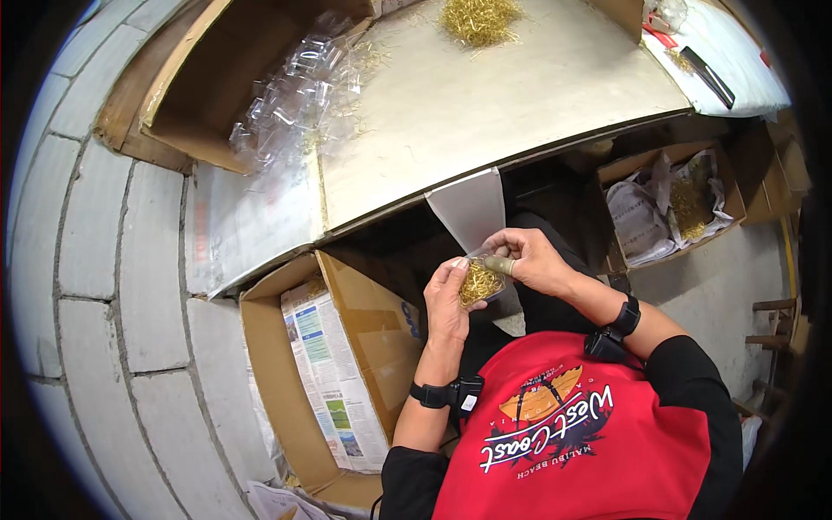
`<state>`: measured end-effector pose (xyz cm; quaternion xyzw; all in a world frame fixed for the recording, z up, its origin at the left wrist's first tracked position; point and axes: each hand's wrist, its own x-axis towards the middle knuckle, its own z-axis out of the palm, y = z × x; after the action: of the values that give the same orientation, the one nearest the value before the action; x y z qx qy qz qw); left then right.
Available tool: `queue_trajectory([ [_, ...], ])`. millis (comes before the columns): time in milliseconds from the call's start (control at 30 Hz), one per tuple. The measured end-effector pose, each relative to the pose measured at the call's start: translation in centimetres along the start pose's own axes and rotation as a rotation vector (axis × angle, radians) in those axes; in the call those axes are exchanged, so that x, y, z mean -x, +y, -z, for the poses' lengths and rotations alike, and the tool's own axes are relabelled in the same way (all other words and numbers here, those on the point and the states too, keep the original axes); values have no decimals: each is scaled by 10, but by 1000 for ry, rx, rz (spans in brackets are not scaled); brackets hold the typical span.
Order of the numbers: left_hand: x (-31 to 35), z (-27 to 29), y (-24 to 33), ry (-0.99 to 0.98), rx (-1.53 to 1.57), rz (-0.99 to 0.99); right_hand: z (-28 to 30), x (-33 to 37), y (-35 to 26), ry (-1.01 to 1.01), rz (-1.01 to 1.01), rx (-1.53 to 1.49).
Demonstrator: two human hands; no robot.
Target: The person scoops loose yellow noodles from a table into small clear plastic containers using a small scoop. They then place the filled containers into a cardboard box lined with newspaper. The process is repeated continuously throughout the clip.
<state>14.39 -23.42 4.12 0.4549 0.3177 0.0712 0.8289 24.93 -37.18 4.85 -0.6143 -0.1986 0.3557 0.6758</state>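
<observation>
My left hand (448,299) is closed round a small clear plastic case (496,293) packed with thin gold-coloured wire pieces (478,283). The exact kind of these pieces is too small to tell. My right hand (536,262) pinches the upper edge of the same case; a tan cover (498,264) wraps one of its fingers. Both hands meet in front of my lap, just below the table's front edge. Right beyond them a white flat panel (472,208) slants down from that edge.
On the table (485,113) lie a gold wire heap (479,19) and a pile of clear plastic cases (299,95) beside a cardboard box (186,95). A newspaper-lined carton (368,347) stands at my left, another box (672,208) at right. A black-handled tool (708,76) lies far right.
</observation>
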Motion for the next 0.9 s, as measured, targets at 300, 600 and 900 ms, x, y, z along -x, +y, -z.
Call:
queue_trajectory([
  [300,2,-14,-11,70,-14,18,10,9,1,245,661,849],
  [600,-1,-11,-10,-1,62,3,10,6,-9,203,656,826],
  [900,1,-9,-15,-65,88,-11,8,4,-12,258,672,664],
])
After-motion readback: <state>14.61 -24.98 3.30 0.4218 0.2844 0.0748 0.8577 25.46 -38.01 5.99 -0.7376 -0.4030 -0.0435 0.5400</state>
